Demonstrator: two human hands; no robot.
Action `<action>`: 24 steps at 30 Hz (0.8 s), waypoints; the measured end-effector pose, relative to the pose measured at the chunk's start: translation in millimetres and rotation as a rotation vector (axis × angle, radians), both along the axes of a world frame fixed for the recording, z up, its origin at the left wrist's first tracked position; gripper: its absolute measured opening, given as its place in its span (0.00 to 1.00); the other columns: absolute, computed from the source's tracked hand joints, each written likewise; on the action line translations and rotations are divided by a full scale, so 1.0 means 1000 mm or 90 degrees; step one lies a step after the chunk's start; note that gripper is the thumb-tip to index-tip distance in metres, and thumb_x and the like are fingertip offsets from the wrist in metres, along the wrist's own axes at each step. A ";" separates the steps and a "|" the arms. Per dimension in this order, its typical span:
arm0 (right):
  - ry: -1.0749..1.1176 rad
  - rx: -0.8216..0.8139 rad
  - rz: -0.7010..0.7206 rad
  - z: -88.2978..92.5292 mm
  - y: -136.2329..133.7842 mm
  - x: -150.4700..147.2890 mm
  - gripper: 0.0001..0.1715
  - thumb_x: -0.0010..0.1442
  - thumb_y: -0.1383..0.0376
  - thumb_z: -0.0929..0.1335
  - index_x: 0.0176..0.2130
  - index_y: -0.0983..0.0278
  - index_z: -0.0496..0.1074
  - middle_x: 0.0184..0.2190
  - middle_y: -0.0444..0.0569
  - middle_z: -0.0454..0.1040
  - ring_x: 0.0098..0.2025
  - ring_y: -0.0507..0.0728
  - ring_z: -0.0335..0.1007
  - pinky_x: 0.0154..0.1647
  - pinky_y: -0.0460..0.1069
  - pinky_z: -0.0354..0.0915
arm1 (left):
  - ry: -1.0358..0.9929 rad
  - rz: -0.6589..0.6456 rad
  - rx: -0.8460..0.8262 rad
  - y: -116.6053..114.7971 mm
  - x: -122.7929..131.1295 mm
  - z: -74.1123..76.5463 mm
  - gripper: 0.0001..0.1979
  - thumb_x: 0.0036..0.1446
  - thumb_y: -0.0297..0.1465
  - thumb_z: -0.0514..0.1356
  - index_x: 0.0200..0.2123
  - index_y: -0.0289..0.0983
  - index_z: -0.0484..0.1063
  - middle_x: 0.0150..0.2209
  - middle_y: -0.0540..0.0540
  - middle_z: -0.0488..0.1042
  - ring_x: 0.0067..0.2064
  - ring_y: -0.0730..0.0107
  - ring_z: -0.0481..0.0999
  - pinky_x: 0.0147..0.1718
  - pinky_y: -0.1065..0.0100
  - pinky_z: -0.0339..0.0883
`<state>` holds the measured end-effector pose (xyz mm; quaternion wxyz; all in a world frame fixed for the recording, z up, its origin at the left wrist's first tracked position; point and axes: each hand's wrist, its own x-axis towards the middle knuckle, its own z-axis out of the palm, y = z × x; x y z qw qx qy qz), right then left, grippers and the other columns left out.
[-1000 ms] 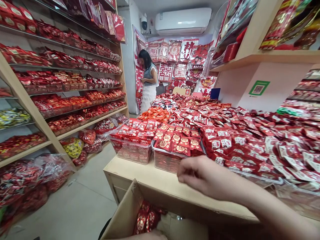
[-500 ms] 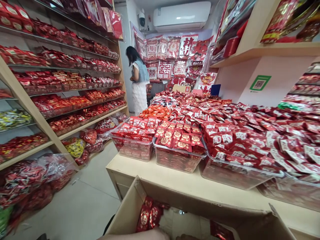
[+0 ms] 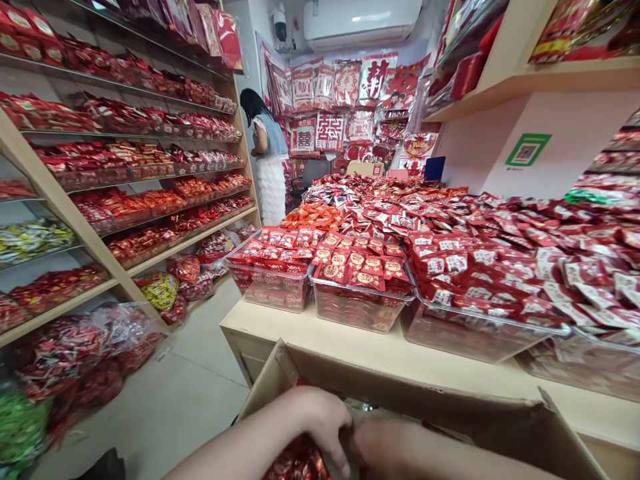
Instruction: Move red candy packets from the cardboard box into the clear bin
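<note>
An open cardboard box [image 3: 415, 380] stands at the bottom of the view, with both my hands reaching down into it. My left hand [image 3: 325, 417] has its fingers curled downward; whatever lies in them is hidden. Shiny red packets [image 3: 297, 460] show just below the left wrist, inside the box. Close beside it, my right hand [image 3: 375, 440] is smeared by motion, and its fingers cannot be made out.
Beyond the box, a wooden table [image 3: 360, 340] bears clear plastic bins [image 3: 357, 310] full of red packets. Shelves [image 3: 125, 180] of packets line the left wall, with filled bags [image 3: 90, 353] on the floor. A person [image 3: 270, 153] stands at the back.
Both hands have come further into view over the box, and the left now covers the red packets at its left end. The view has shifted slightly; the person at the back appears further left.
</note>
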<state>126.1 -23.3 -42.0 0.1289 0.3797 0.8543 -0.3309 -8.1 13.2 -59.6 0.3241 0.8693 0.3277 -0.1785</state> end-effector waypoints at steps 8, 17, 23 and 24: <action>0.450 -0.029 -0.338 0.090 0.031 0.048 0.09 0.55 0.61 0.60 0.28 0.65 0.58 0.22 0.44 0.68 0.24 0.50 0.64 0.23 0.44 0.59 | -0.586 0.310 -0.391 0.012 -0.007 0.064 0.19 0.51 0.39 0.54 0.43 0.33 0.66 0.39 0.38 0.72 0.32 0.68 0.75 0.23 0.75 0.63; 0.616 -0.196 -0.440 0.074 0.039 0.050 0.14 0.51 0.58 0.65 0.26 0.65 0.56 0.20 0.41 0.66 0.21 0.48 0.64 0.25 0.45 0.62 | -0.699 0.424 -0.444 0.008 0.006 0.057 0.21 0.56 0.41 0.46 0.37 0.29 0.67 0.32 0.35 0.74 0.25 0.69 0.75 0.18 0.77 0.58; 0.545 0.117 -0.330 0.067 0.038 0.052 0.06 0.54 0.63 0.62 0.32 0.64 0.62 0.26 0.45 0.68 0.29 0.51 0.65 0.29 0.47 0.62 | -0.788 0.512 -0.468 0.008 0.005 0.057 0.21 0.52 0.44 0.50 0.41 0.33 0.64 0.30 0.42 0.73 0.25 0.73 0.72 0.20 0.76 0.58; 0.527 0.200 -0.300 0.067 0.038 0.052 0.04 0.54 0.65 0.61 0.32 0.64 0.64 0.28 0.47 0.69 0.31 0.51 0.66 0.31 0.47 0.62 | -0.818 0.526 -0.487 0.007 0.005 0.058 0.22 0.53 0.45 0.49 0.42 0.34 0.64 0.32 0.42 0.72 0.27 0.73 0.72 0.21 0.75 0.59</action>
